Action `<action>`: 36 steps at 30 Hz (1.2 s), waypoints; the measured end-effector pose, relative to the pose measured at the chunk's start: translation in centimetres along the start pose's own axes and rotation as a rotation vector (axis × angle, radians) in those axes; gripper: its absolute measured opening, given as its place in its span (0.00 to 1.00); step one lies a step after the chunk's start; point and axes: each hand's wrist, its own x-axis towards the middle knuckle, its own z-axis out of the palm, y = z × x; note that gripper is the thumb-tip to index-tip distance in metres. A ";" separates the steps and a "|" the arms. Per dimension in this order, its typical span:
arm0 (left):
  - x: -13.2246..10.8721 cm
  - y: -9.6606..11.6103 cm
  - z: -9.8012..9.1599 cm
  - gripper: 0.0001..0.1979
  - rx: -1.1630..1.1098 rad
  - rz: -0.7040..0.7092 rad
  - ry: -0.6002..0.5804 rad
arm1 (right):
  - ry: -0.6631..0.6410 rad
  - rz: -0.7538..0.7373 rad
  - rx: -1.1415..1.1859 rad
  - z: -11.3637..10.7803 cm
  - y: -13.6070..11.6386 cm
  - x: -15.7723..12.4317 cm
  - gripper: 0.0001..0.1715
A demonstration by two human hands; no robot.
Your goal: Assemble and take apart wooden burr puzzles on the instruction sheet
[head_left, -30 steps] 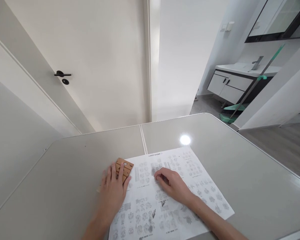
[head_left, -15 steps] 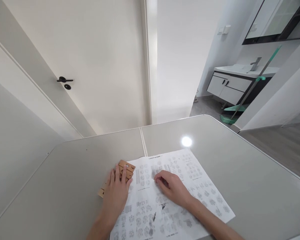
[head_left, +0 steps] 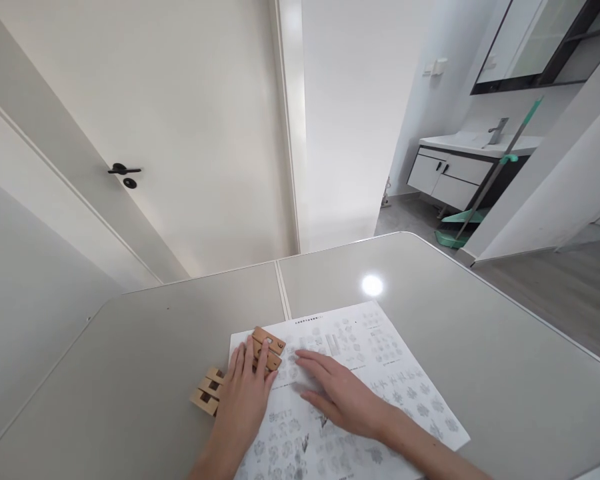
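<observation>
My left hand [head_left: 247, 395] lies over several brown wooden pieces [head_left: 269, 341] with dark marks, fingers stretched out and the palm hiding part of them. These pieces rest on the upper left of a printed paper sheet [head_left: 350, 400]. Beside the wrist, on the table, are pale notched wooden blocks [head_left: 206, 398], partly covered by the hand. To the right, my right hand [head_left: 347, 398] is over the sheet with thumb and fingers apart and nothing between them. Its fingertips point toward the brown pieces without touching them.
The grey table [head_left: 130, 373] has a seam running toward its far edge. Beyond it stand a white door with a black handle [head_left: 124, 169] and a wall. At the right are a sink cabinet [head_left: 450, 175] and a green broom with dustpan [head_left: 453, 238].
My left hand and the brown pieces have shifted right onto the sheet, exposing more of the pale blocks. My right hand has uncurled and its fingers have spread. The view has tilted slightly.
</observation>
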 end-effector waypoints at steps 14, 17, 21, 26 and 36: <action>0.4 6.9 -3.1 0.37 -0.203 0.136 -0.070 | 0.275 0.127 0.096 -0.9 2.9 2.3 0.11; -0.2 6.3 -2.8 0.43 -0.255 0.047 -0.055 | 0.276 0.059 -0.018 -0.6 3.3 2.1 0.14; -0.6 5.5 -2.1 0.46 -0.302 -0.001 -0.037 | 0.278 0.060 -0.117 -0.5 3.5 1.9 0.18; -0.1 5.1 -2.6 0.40 -0.402 -0.005 -0.014 | 0.228 0.071 -0.158 -1.4 3.3 1.7 0.18; 0.0 5.3 -4.8 0.35 -0.602 -0.092 0.116 | 0.179 0.078 -0.130 -1.2 3.8 1.5 0.21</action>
